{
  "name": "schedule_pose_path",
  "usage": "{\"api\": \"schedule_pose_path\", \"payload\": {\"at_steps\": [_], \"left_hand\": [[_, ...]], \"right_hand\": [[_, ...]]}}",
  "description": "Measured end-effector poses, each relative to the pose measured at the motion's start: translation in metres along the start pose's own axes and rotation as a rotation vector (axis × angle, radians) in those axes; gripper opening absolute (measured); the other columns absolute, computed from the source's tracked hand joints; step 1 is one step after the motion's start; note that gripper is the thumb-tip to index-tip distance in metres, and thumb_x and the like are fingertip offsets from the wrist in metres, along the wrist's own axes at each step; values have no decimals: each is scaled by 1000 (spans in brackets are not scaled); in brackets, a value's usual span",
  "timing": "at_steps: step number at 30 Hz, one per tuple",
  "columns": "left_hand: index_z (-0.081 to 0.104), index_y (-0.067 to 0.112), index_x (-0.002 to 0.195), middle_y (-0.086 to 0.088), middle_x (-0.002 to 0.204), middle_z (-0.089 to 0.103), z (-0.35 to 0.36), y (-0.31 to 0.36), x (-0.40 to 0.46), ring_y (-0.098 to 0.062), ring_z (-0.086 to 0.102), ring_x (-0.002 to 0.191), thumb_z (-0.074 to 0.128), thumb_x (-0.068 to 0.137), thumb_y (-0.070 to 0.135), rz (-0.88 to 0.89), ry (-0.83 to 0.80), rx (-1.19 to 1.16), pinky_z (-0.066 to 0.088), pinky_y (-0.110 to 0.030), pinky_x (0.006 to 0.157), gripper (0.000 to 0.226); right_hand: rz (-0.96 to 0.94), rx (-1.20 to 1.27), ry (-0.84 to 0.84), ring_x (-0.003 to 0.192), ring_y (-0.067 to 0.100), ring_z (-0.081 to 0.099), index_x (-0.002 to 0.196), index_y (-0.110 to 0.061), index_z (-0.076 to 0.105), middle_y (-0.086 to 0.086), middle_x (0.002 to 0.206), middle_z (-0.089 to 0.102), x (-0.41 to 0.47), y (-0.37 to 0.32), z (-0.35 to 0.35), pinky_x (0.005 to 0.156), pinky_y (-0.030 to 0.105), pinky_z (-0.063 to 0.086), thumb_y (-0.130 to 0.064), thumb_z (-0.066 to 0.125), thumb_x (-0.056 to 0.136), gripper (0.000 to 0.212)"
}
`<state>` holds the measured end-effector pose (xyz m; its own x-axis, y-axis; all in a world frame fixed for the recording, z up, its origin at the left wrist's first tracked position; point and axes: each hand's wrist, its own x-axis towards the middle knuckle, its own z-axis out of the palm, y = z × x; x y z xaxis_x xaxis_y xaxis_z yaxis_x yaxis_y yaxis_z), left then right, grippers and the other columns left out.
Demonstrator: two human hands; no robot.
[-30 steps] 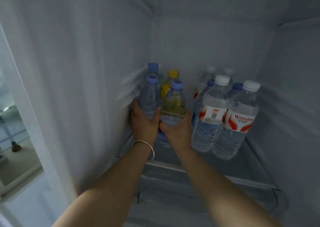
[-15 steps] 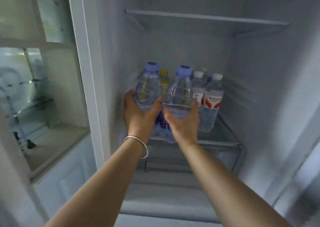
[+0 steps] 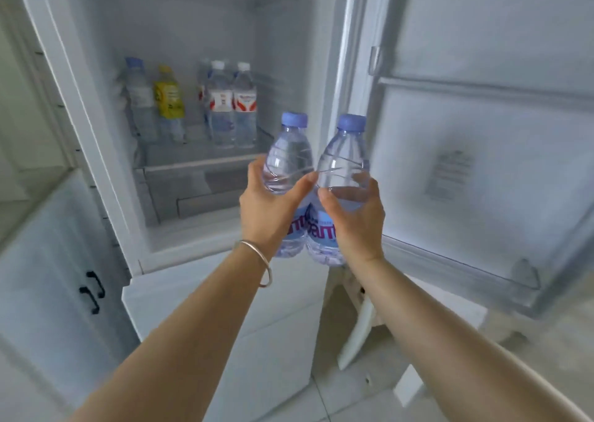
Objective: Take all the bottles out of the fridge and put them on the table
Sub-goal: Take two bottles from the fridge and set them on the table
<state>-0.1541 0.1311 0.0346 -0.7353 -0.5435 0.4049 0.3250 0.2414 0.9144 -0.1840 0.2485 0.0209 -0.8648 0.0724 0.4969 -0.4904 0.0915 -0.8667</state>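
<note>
Just right of centre in the frame, two clear water bottles are out of the fridge and held up in the air, side by side and touching along their lower halves. The left bottle (image 3: 291,161) sits in the left hand (image 3: 266,209), the right bottle (image 3: 344,171) in the right hand (image 3: 356,219); on each hand the fingers (image 3: 369,190) and thumb are curled round the bottle's middle, gripping it firmly. Both bottles stand roughly upright, blue caps toward the top of the frame and bases down by the wrists. Their long axes lean slightly apart, so the caps are separated while the labelled bodies press together.

As for progress, I would judge the job barely begun: these two are clear of the fridge but not yet set down, and no counter is in view. Left of centre, on the fridge shelf (image 3: 196,161), several bottles remain. A blue-capped bottle (image 3: 138,97) and a yellow bottle (image 3: 168,100) stand together at the left of the shelf, and two white-capped bottles (image 3: 231,103) with red-and-white labels stand at its right, with at least one more half hidden behind them; the exact count is hard to tell. All stand upright.

The open fridge door (image 3: 482,132) fills the right of the frame. A thin bangle (image 3: 260,264) circles the left wrist, and a white cabinet (image 3: 48,261) with black handles occupies the lower left.
</note>
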Motion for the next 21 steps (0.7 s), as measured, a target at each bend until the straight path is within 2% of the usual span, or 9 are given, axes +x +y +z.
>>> {"api": "schedule_pose_path", "payload": {"at_steps": [2,4,7,10,12,15,16,19,21], "left_hand": [[54,25,102,15,88,67,29,13,-30,4,64,81,79,69,42,-2,-79,-8,49,-16,73,45],[54,24,103,15,87,66,62,26,-62,-1,65,82,78,69,45,10,-149,-14,50,-21,74,47],[55,26,105,14,88,68,120,44,-119,-4,66,85,77,68,48,8,-241,-61,52,-25,78,49],[54,25,109,13,91,68,189,64,-186,-7,66,88,75,68,50,-24,-352,-102,52,-27,82,52],[54,27,107,16,88,66,235,76,-231,-6,65,87,73,65,54,-62,-404,-128,52,-28,82,54],[55,27,109,15,86,66,302,95,-295,-5,65,85,70,61,56,-111,-478,-176,52,-27,80,58],[55,27,109,16,85,66,322,100,-313,-3,65,84,71,61,56,-122,-504,-183,51,-25,79,58],[56,28,103,15,83,67,377,113,-354,-1,65,81,76,65,50,-132,-559,-196,50,-23,75,47],[57,27,101,13,85,69,408,115,-374,-2,65,82,76,65,49,-143,-583,-192,51,-24,75,46]], "right_hand": [[9,-16,78,70,-23,57,102,-27,49,-25,83,58,-15,-2,-47,60,-3,40,-43,77,65,49],[0,-48,162,70,-23,56,102,-25,49,-25,82,58,-30,-4,-97,60,-3,38,-58,66,53,61],[15,-109,283,72,-18,58,103,-23,53,-26,81,56,-51,-3,-181,64,0,40,-61,62,47,69],[63,-189,379,75,-4,62,91,-32,53,-19,80,62,-71,-2,-278,70,15,48,-56,68,50,50],[92,-239,421,69,-8,63,80,-36,50,-20,70,66,-85,-2,-343,68,12,47,-48,73,56,35],[122,-332,481,65,-16,60,81,-33,51,-27,62,65,-101,2,-440,69,10,46,-30,79,69,31],[132,-356,503,67,-13,61,85,-30,53,-23,62,64,-105,4,-467,73,16,48,-33,79,68,32],[172,-387,551,77,0,65,97,-25,56,-23,71,62,-109,8,-532,81,31,53,-57,68,53,56],[206,-399,586,74,0,63,97,-24,57,-23,71,61,-109,14,-567,82,34,54,-54,68,53,54]]}}
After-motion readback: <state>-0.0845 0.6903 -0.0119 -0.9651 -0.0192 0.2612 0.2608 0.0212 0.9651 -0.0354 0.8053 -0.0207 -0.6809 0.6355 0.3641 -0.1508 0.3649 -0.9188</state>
